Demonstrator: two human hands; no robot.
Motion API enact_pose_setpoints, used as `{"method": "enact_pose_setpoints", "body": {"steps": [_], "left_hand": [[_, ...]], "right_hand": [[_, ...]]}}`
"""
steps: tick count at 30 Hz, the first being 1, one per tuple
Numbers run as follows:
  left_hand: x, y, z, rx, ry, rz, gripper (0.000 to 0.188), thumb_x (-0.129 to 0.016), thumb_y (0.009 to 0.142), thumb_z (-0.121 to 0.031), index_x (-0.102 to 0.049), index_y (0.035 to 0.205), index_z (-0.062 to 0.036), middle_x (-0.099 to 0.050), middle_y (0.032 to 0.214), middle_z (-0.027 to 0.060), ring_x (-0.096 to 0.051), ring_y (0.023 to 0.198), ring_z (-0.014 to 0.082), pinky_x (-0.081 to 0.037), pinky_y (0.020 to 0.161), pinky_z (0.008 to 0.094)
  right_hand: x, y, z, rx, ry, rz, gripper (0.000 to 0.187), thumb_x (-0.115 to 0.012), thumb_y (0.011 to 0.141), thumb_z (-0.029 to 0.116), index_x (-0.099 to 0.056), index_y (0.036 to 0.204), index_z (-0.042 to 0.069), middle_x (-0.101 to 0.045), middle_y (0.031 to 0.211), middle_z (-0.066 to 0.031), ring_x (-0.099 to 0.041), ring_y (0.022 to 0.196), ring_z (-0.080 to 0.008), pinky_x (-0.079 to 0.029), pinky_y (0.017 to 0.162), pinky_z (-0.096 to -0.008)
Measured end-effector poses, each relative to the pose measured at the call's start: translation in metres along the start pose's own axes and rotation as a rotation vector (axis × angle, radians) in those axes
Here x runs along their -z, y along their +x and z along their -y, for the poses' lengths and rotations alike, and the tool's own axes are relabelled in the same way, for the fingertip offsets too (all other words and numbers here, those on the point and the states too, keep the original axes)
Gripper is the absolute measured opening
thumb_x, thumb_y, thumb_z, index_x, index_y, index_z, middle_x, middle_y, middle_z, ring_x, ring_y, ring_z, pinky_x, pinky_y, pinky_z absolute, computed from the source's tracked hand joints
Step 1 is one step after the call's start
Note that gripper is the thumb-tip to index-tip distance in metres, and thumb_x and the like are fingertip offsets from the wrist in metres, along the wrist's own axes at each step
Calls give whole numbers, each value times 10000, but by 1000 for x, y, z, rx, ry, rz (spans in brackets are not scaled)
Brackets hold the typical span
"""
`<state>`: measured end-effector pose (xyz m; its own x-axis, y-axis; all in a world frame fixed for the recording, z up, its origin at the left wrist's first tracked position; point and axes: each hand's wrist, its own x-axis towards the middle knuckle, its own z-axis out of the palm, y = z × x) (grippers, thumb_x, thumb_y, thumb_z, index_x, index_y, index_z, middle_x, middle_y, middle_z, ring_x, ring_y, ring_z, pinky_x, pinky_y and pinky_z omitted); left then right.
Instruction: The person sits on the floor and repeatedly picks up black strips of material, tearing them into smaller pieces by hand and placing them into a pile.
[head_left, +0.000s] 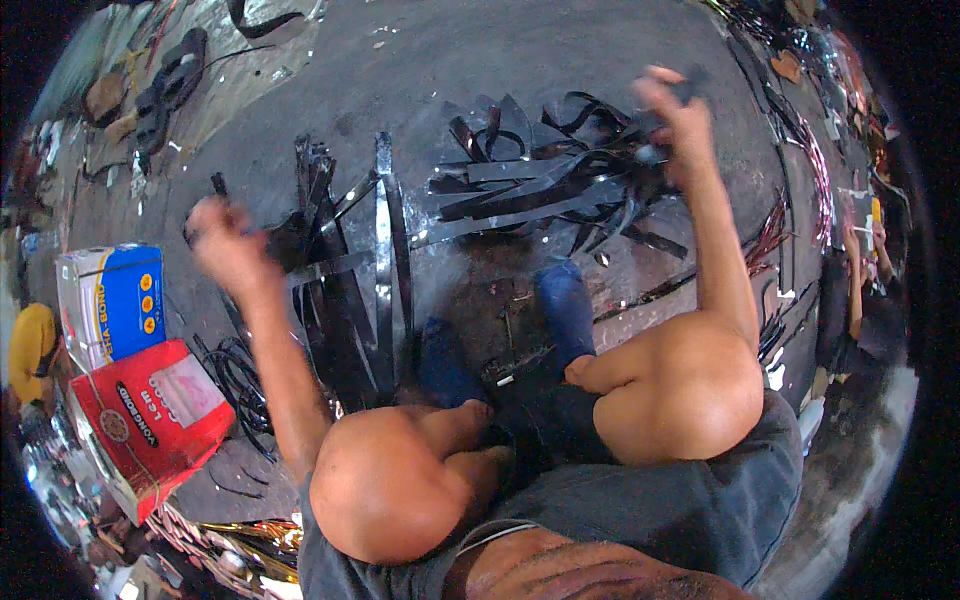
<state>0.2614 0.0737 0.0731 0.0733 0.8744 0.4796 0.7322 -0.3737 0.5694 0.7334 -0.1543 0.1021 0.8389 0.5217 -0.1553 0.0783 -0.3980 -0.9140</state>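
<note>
grey floor bears black strips between hands.

Looked down from the head, through the left one of two side-by-side fisheye cameras. Faced forward and steeply downward, upright and unmirrored. Hung close above the bare knees and dark shorts, farther from the left hand and right hand. Took in the floor from beneath the blue footwear out toward its left, right and far edges, bowed into a round field ringed with black.
</note>
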Motion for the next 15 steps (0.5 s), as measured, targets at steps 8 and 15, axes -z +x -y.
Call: {"method": "enact_pose_setpoints", "body": {"steps": [8,15], "left_hand": [[-11,-20,-221,218,-1423,669,447,-445,1003,-385,-433,1328,-79,-514,1128,118,-583,908,187,-474,706,278],[-63,-66,-154,96,-1382,1158,1137,-947,453,-371,-407,1401,-52,-480,1351,93,-408,1288,222,-294,1077,353]], "right_hand": [[-112,-123,76,381,-16,818,632,-879,607,244,-618,1154,62,-680,1031,-64,-622,965,-193,-471,894,-330],[-85,-122,129,5,700,1027,252,-646,845,173,-654,1037,9,-689,921,-61,-656,810,-163,-533,753,-316]]}}
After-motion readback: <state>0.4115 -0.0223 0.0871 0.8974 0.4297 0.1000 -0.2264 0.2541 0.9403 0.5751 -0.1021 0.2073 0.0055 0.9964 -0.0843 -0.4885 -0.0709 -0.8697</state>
